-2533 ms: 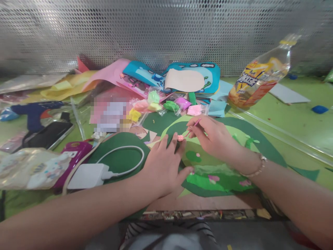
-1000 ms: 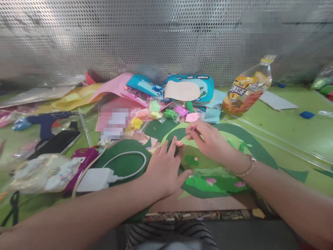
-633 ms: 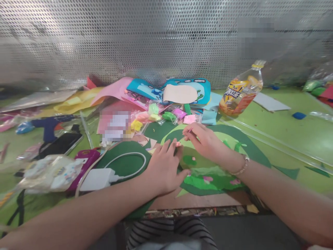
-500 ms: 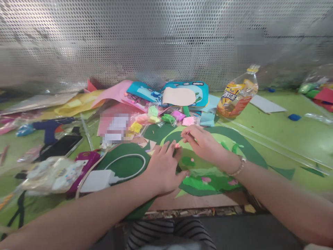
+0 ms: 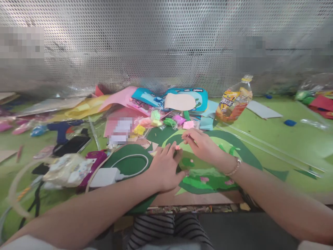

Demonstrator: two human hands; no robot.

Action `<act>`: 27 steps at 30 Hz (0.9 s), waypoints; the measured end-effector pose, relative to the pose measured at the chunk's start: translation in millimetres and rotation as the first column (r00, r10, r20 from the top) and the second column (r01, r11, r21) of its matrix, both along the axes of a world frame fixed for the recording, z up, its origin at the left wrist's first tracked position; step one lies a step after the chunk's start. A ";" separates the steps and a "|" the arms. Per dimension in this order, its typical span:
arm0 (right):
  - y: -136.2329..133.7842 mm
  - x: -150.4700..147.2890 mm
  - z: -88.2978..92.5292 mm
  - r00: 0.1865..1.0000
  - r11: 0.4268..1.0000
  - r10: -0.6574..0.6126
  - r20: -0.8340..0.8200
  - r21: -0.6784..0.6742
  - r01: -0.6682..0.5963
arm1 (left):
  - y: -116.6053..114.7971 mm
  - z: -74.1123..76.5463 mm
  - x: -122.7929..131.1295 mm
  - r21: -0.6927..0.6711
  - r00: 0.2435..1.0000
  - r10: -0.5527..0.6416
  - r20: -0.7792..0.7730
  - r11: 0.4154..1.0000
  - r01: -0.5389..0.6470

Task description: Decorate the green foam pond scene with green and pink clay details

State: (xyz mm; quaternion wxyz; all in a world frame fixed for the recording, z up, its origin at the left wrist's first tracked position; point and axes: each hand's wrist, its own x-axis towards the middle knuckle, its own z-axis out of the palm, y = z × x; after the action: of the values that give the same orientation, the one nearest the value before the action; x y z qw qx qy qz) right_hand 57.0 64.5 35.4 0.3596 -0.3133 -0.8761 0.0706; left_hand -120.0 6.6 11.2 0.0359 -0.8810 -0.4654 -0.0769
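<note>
My left hand (image 5: 166, 168) rests on a layered green paper piece (image 5: 247, 152), its fingers spread. By its index fingertip sits a small coral-pink lump (image 5: 177, 148), which looks like modelling clay. Just right of that, my right hand (image 5: 204, 146) hovers over the paper with thumb and fingers pinched together; whatever is between them is too small to make out. Below the hands, the paper carries a bright green clay strip (image 5: 195, 180) with pink spots. Green clay stems (image 5: 230, 149) show beyond my right wrist.
Several bagged clay lumps (image 5: 169, 122) lie behind the paper. Farther right stands a bottle (image 5: 232, 104), beside clear sticks (image 5: 275, 151). At left are a white charger (image 5: 105, 177), a phone (image 5: 73, 146), a glue gun (image 5: 61, 130) and a plastic packet (image 5: 66, 170).
The camera view has tilted up and swung slightly left. Both hands keep nearly the same place over the paper, the right one still pinched.
</note>
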 end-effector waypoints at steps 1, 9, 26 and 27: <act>-0.1 1.0 0.8 1.000 1.000 -0.007 0.002 0.017 0.007 | -0.3 -0.8 -0.4 0.005 1.000 0.002 0.002 1.000 -0.002; -0.1 -11.5 16.5 0.958 0.982 0.104 0.267 0.127 -0.142 | -4.8 -5.6 1.0 0.033 0.999 0.041 0.006 0.999 -0.041; 82.8 -134.0 14.3 0.554 0.825 0.032 0.832 0.291 -0.484 | -17.2 -3.4 7.3 0.223 0.999 -0.025 -0.047 0.974 0.035; 83.6 -133.7 14.8 0.560 0.832 0.037 0.827 0.284 -0.475 | -18.0 -2.5 6.7 0.231 0.999 -0.040 -0.035 0.972 0.047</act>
State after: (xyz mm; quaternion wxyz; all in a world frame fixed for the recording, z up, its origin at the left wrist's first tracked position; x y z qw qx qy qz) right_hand -76.7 148.1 50.3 -0.0172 -0.0759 -0.9674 -0.2410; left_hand -113.3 -11.4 8.8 0.1440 -0.8819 -0.4331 -0.1183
